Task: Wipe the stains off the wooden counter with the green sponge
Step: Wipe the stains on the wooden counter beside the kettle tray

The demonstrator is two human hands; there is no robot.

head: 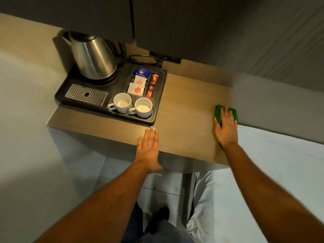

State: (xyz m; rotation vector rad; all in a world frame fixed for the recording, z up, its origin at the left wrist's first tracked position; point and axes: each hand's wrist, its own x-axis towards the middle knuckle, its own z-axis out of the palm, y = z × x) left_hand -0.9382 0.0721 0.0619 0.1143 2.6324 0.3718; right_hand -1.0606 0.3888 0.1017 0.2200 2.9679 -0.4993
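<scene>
Right of centre in the frame, my right hand (226, 125) lies flat on the green sponge (219, 113), pressing it onto the wooden bench (184, 109) close to the grey wall. Fingers (225, 114) are spread loosely over the sponge top, not pinching it; green shows past the fingertips and at both sides, so the sponge sits under fingers and front of palm.

Step in hand, as I judge it: the wiping stroke itself, at the bench's right end. Stains too faint to tell from this view, apart from a small pale streak near the tray corner.

My left hand (149, 148) rests palm down at bench front edge, lower centre, fingers straight and pressed together, holding nothing, just below the black tray (157, 106) with kettle (93, 57) and two white cups (133, 106).

Next move probably calls for dragging the sponge leftward across the bare wood with steady downward pressure, stopping short of the tray.
</scene>
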